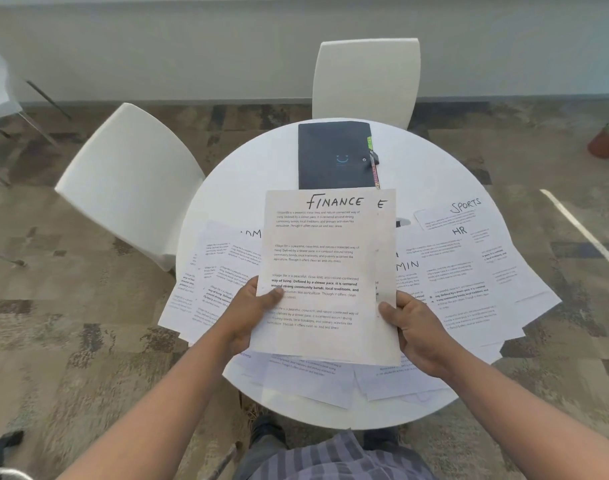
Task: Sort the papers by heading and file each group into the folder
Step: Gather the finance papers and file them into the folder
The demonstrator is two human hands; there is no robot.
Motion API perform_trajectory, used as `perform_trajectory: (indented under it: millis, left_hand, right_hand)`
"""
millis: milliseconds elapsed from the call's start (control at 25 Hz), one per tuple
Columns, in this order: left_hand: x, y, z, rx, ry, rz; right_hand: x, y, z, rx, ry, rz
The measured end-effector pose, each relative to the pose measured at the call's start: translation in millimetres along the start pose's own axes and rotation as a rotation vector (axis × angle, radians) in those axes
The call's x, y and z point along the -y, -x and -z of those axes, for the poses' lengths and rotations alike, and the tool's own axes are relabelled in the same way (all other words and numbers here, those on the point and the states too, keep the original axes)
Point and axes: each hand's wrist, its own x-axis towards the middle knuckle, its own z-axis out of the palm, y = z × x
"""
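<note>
The round white table (pixel 247 174) carries loose papers (pixel 469 282) fanned across its near half, several overlapping and hanging past the rim. Two white chairs (pixel 130 174) stand at its far side.

A dark folder (pixel 334 154) lies closed on the far part of the table, a faint smile mark on its cover, with a pen (pixel 375 169) along its right edge.

A sheet (pixel 327 271) headed "FINANCE" is held above the spread, near edge low. A second sheet sits behind it, offset right; only a final "E" of its heading shows.

The left hand (pixel 247 313) grasps the sheet's left edge, thumb pressed on the printed face. The right hand (pixel 417 327) grasps the lower right edge, thumb on top, fingers curled beneath.

Readable headings on the table: "SPORTS", "HR", and partly covered "MIN". Body text begins "Village life is a peaceful".
</note>
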Motion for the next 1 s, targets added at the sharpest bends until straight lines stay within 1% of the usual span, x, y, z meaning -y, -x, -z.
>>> perform_trajectory:
  millis: [80, 160, 320, 440, 560, 720, 800, 880, 1000]
  left_hand:
    - [3.0, -0.9, -1.0, 0.033, 0.01, 0.017]
    - [5.6, -0.9, -2.6, 0.03, 0.001, 0.008]
    - [9.0, -2.6, -3.8, 0.021, -0.021, -0.05]
    - [7.6, -1.8, -6.4, 0.047, -0.082, -0.088]
    - [3.4, -0.7, -12.1, 0.06, -0.147, -0.137]
    - [-7.1, -0.4, -18.4, 0.019, -0.212, -0.255]
    - [-11.7, -0.3, -22.1, -0.026, -0.212, -0.314]
    - [-12.8, 1.4, -24.8, -0.054, -0.205, -0.36]
    - [-5.5, 2.0, -24.5, -0.041, -0.233, -0.376]
  right_hand:
    - [-0.2, 1.6, -1.5, 0.032, -0.008, -0.013]
    - [-0.1, 2.5, -1.9, 0.054, -0.005, -0.029]
    - [3.4, 0.3, 1.1, 0.038, -0.004, -0.037]
    - [9.5, -3.0, -1.4, 0.029, 0.022, 0.031]
    - [16.6, -6.6, -8.2, -0.016, 0.05, 0.094]
    - [25.5, -7.2, -12.1, -0.047, 0.104, 0.187]
    - [27.5, -6.2, -11.3, -0.063, 0.139, 0.223]
    - [26.2, -5.9, -10.0, -0.073, 0.172, 0.24]
    - [17.1, -5.9, -6.3, -0.115, 0.223, 0.227]
